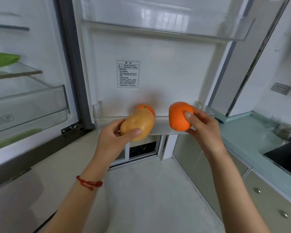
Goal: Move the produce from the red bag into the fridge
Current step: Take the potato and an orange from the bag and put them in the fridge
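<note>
The fridge stands open, its door (158,52) swung out in front of me. My left hand (112,140) grips a tan potato (138,123) just before the lower door bin (160,125). Behind the potato, an orange (145,108) sits inside that bin. My right hand (203,125) holds a second orange (179,116) at the bin's right half, thumb on its front. The red bag is out of view.
A leafy green (3,59) lies on a glass shelf (18,71) in the fridge at left, above a clear drawer (29,105). An upper door bin (166,29) hangs overhead. A counter (252,132) with a pot (286,131) and cooktop (286,158) runs along the right.
</note>
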The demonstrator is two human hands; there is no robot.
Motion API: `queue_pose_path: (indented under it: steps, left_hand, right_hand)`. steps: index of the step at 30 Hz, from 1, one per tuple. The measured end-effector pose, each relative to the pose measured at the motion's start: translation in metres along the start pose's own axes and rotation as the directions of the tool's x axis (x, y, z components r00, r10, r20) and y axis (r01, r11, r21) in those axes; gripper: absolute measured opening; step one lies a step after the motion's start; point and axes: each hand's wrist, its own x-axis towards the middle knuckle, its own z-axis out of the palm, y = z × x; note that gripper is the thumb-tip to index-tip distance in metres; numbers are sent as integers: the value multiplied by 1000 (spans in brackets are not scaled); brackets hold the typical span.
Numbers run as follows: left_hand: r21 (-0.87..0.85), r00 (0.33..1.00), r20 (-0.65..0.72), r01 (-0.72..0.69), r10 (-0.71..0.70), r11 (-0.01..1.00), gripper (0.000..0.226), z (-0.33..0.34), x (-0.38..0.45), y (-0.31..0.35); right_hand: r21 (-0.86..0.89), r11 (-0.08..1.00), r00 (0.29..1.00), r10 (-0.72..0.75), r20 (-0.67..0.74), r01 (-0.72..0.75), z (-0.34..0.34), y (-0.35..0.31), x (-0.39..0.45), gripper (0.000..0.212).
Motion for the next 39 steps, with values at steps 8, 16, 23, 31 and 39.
queue_pose_path:
  steps: [8, 16, 23, 31, 39]
  left_hand:
    - [-8, 994, -72, -77, 76, 997, 33, -6, 27, 27]
    - [-31, 991, -96, -92, 89, 995, 26, -10, 37, 31]
    - [-33, 994, -78, -83, 80, 996, 26, -11, 37, 28]
    - [-38, 997, -79, -25, 22, 999, 39, -11, 36, 26]
    - [-37, 995, -97, -29, 25, 999, 38, -14, 34, 22]
  right_hand:
    - [-271, 961, 997, -45, 68, 62, 11, -23, 71, 45]
    - [-787, 607, 964, 128, 231, 108, 18, -6, 122, 48]
    - [-896, 431, 923, 289, 253, 111, 19, 16, 136, 48]
    - [-899, 433, 923, 312, 226, 74, 15, 27, 141, 47]
    - [-858, 495, 937, 215, 274, 137, 17, 21, 136, 66]
